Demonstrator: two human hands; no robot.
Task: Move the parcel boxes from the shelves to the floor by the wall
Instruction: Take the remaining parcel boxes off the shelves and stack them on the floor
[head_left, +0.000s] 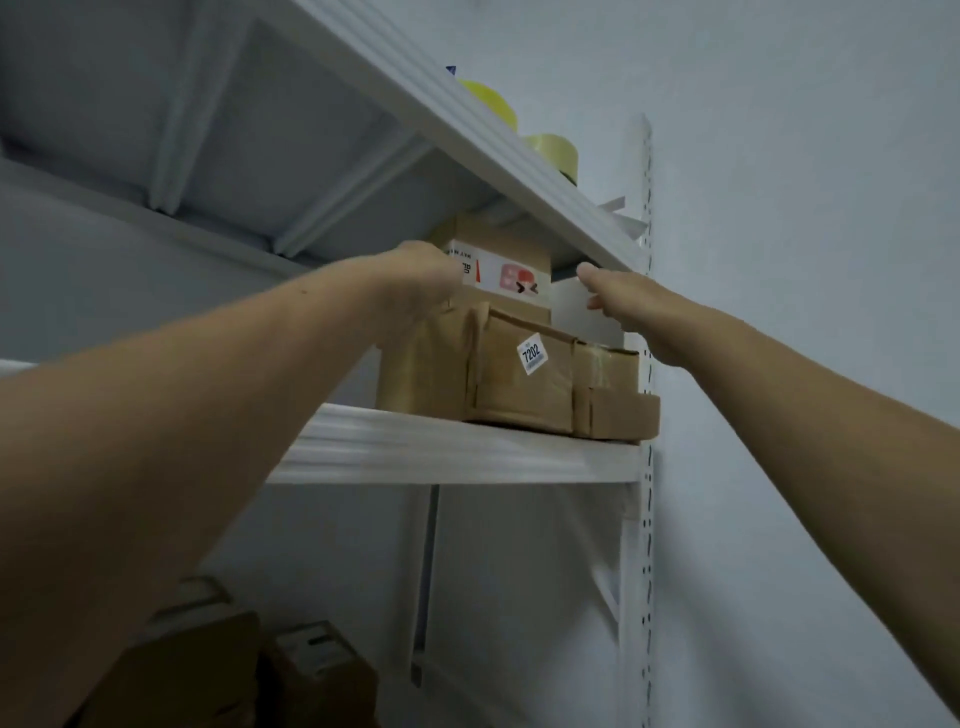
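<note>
On the white metal shelf (457, 452) at about head height, hard against the right-hand upright (645, 312), stands a small stack of parcel boxes. The lowest is a large brown box (498, 374) wrapped in tape, with a white sticker (533, 353) reading 7202 on its front face; a smaller brown box (615, 413) sits just beside it at the right end of the shelf, touching it. On top of the large one rests a box with a white printed band (506, 273) showing red marks, and its upper edge comes close under the shelf above (467, 140). The left hand (421, 283) is laid against the left side of the banded box, at the seam where it meets the large box; its fingers are hidden behind the knuckles and the cardboard, so I cannot tell whether they grip or only press. The right hand (639, 306) hangs in the air to the right of the banded box, apart from it, its fingers (589, 271) stretched forward and loosely together, holding nothing. Two yellowish rolls of tape (553, 150) stand on the upper shelf. Below, in the dim lower left, more brown cartons (218, 660) lie blurred. The pale wall (805, 260) runs along the right.
</note>
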